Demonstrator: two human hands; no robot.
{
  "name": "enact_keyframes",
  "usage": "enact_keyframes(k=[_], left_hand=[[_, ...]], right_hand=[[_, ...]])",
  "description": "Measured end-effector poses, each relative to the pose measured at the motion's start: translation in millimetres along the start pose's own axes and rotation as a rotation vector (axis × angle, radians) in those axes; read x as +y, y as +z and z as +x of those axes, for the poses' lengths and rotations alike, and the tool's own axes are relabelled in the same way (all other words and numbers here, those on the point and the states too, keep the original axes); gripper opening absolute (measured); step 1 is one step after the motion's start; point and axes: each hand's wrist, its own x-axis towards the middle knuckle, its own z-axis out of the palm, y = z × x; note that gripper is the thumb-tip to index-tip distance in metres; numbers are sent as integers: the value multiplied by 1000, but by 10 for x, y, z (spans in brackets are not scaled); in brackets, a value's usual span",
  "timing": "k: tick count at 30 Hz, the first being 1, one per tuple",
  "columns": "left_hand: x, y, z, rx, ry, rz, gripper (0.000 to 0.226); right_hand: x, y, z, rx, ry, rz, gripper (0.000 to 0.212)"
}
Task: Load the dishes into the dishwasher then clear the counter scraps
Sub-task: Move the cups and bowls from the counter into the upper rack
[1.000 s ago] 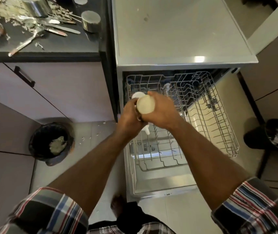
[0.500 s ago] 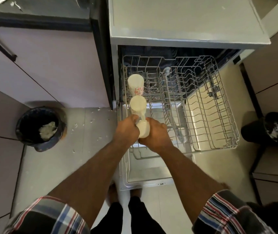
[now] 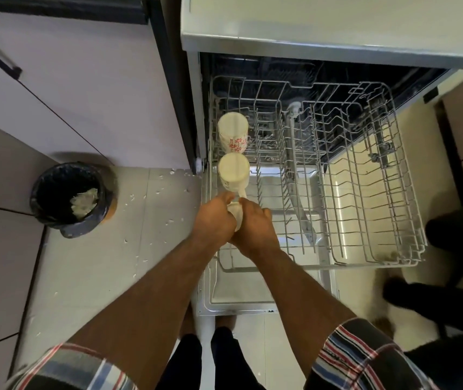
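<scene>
A third cup (image 3: 236,213) is held between the left hand (image 3: 213,218) and the right hand (image 3: 255,226), both curled round it, at the near left of the pulled-out rack (image 3: 365,192). Since a second ago, two cups have been set upside down in the left row, so loading is well begun. The middle cup (image 3: 233,173) and the far cup (image 3: 232,132) look smooth, cream and round; the far one carries red flowers. The rack is thin white wire.

Grey wire dish rack (image 3: 365,175): coated metal, smooth, slight sheen. Cream floral mugs (image 3: 233,133): glazed ceramic look, matt bases. Open dishwasher door's inner panel (image 3: 275,181): glossy stainless steel. Black bin liner (image 3: 56,190): crinkled glossy plastic. Plaid sleeves (image 3: 365,358): woven cloth.
</scene>
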Motion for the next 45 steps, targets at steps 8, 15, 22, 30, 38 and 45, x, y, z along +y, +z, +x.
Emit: enact_keyframes(k=[8,15,22,30,38,45], left_hand=[[49,23,48,39,-44,-61,28],[214,-64,205,65,-57,3,50],[261,-90,402,-23,-68,54,60],[293,-68,440,-45,-60,107,55],[311,-91,467,-16,28,111,50],[243,-268,279,252,230,258,58]], right_hand=[[104,-148,90,-28,116,395,56],[152,-453,423,35,321,536,45],[133,-467,674,-2,305,499,35],[154,-544,723,-6,317,545,46],[147,-670,673,-45,245,499,49],[-224,-821,545,25,47,39,65]])
